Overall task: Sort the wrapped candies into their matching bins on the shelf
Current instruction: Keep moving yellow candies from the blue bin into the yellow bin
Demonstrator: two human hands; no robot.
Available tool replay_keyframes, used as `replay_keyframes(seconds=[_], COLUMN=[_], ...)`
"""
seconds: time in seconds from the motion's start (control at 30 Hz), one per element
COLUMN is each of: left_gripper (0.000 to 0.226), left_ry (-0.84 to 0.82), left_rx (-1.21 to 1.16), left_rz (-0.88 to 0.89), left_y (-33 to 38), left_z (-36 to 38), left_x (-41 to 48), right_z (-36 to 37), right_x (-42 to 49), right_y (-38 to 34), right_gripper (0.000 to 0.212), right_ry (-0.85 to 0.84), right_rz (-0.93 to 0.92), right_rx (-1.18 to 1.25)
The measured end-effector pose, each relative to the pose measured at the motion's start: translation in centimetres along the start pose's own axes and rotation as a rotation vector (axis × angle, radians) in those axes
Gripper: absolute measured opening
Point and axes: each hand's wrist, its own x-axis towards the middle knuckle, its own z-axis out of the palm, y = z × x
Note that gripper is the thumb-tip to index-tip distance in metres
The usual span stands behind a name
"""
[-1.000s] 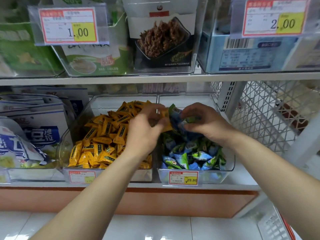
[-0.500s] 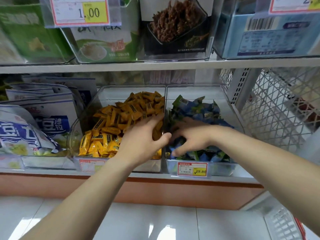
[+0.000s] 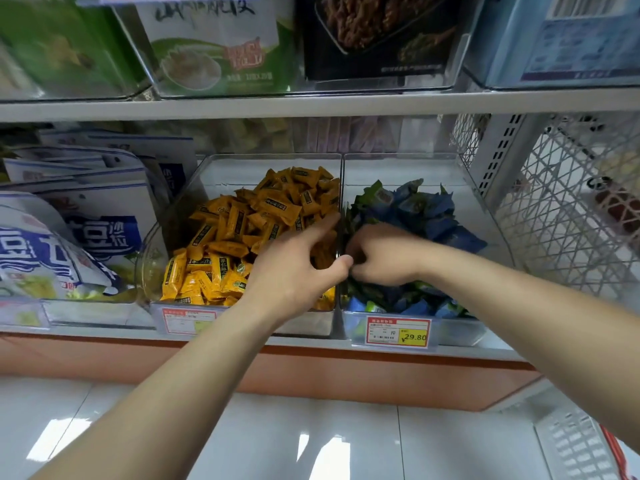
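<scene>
The clear divider (image 3: pixel 342 188) between the two bins is the line that matters. To its left, the yellow candies (image 3: pixel 239 237) fill the left bin (image 3: pixel 249 168). To its right, the blue-and-green candies (image 3: pixel 429 216) fill the right bin (image 3: pixel 401 168).

The left hand (image 3: pixel 294 277) hovers over the yellow heap just left of the divider. It is spread wide, with the forefinger straight and the thumb tip almost at the divider, and nothing shows in its grasp. The right hand (image 3: pixel 384 259) presses into the blue heap just right of the divider, fingers curled down among the wrappers (the fingertips are buried, so I cannot tell whether they pinch one).

The step looks like fishing a stray piece out from beside the divider. To do it well:

- Dig with the fingertips only and pinch a single wrapper by its crimped end.
- Lift it straight up over the divider's top edge instead of dragging it. Both heaps are piled high against the divider, and loose pieces could tumble across.
- Hold the left hand flat and close to the divider, ready to receive the piece.
- Check the wrapper colour before letting go.
</scene>
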Motion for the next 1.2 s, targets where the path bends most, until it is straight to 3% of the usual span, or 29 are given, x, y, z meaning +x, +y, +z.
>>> replay_keyframes(seconds=[0.17,0.33,0.57,0.77,0.83,1.1,1.2], left_gripper=[0.070,0.067,0.068,0.068,0.069,0.067,0.068], left_ry=[0.013,0.032,0.038,0.043,0.037,0.022,0.019], left_rx=[-0.005,0.003,0.003,0.004,-0.003,-0.001,0.001], left_rz=[-0.009,0.013,0.012,0.013,0.004,0.002,0.001], left_y=[-0.2,0.2,0.2,0.3,0.2,0.1,0.2], left_z=[0.1,0.3,0.4,0.3,0.3,0.2,0.2], left_x=[0.0,0.0,0.0,0.0,-0.1,-0.1,-0.1], right_z=[1.6,2.4,0.2,-1.8,-2.5,-3.4,-3.7], right_x=[0.1,0.1,0.4,-0.6,-0.9,-1.5,-1.2], right_y=[1.3,1.7,1.9,2.6,2.9,4.8,5.0], right_gripper=[0.022,0.029,0.008,0.020,0.023,0.023,0.023], right_ry=[-0.149,-0.231,-0.478,-0.512,-0.434,0.217,0.354], right_rz=[0.043,0.127,0.019,-0.088,-0.051,0.119,0.196], right_rx=[0.076,-0.194,-0.031,0.115,0.070,-0.187,-0.263])
